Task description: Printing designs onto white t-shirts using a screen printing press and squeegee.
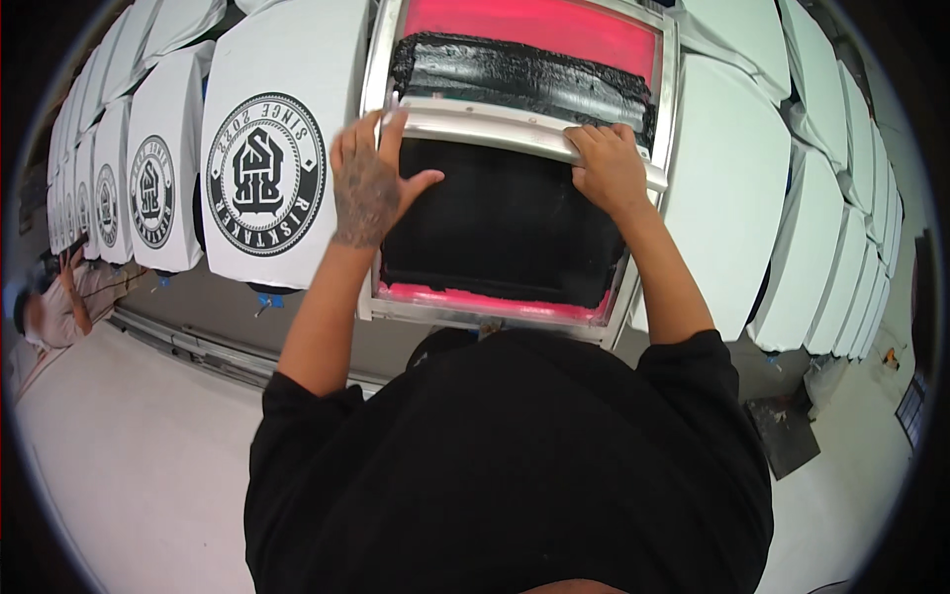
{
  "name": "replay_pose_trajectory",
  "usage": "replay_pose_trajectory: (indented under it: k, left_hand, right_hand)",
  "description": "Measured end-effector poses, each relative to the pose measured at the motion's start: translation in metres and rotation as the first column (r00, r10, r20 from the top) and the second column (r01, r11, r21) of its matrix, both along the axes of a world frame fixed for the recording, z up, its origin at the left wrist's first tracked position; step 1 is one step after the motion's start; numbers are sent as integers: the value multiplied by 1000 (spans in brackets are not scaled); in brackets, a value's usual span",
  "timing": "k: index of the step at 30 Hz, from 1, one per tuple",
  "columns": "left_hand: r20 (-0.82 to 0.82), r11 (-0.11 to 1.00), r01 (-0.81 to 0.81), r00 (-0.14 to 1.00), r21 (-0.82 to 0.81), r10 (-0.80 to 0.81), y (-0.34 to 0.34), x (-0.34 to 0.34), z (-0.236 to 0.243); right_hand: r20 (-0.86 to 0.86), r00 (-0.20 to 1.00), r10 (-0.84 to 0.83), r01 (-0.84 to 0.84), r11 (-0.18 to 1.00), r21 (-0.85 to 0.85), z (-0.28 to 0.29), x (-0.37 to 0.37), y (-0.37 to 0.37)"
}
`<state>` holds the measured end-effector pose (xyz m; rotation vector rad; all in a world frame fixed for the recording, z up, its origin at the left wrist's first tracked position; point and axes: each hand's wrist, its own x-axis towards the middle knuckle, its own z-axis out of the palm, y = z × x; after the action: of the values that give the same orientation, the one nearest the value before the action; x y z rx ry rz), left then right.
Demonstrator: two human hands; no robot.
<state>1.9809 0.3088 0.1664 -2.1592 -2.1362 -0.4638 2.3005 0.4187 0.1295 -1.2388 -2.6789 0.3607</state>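
Note:
A screen-printing frame (668,119) with a pink stencil border (524,22) and black ink (495,228) fills the top centre. A metal squeegee (495,125) lies across it, with thick ink behind its bar. My right hand (606,166) is closed over the right part of the bar. My left hand (373,180), tattooed on the back, is at the bar's left end, thumb stretched out and fingers apart, not wrapped round it. Whether those fingertips touch the bar I cannot tell exactly.
White garments on pallets line both sides; those on the left (265,59) bear black circular prints, those on the right (727,198) show none. A co-worker (54,312) is at the far left. Rails (178,342) run below the pallets, and a dark panel (782,436) sits at lower right.

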Motion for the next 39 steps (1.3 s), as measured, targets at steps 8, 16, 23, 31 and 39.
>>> replay_pose_trajectory:
  k: [8, 16, 23, 31, 39]
  left_hand:
    - [-18, 933, 350, 935, -84, -353, -30, -25, -1]
    - [96, 944, 246, 969, -220, -230, -176, -20, -11]
    - [158, 896, 190, 978, -400, -137, -199, -10, -32]
    - [160, 964, 267, 952, -5, -263, -219, -5, -53]
    - [18, 982, 191, 981, 1, -191, 34, -28, -76]
  right_hand:
    - [48, 991, -124, 130, 982, -138, 80, 43, -89]
    - [107, 954, -280, 296, 937, -186, 52, 105, -225]
    - [191, 920, -342, 377, 905, -199, 32, 89, -253]
    - [9, 898, -439, 439, 898, 17, 0, 82, -284]
    - [119, 908, -401, 367, 900, 233, -27, 79, -30]
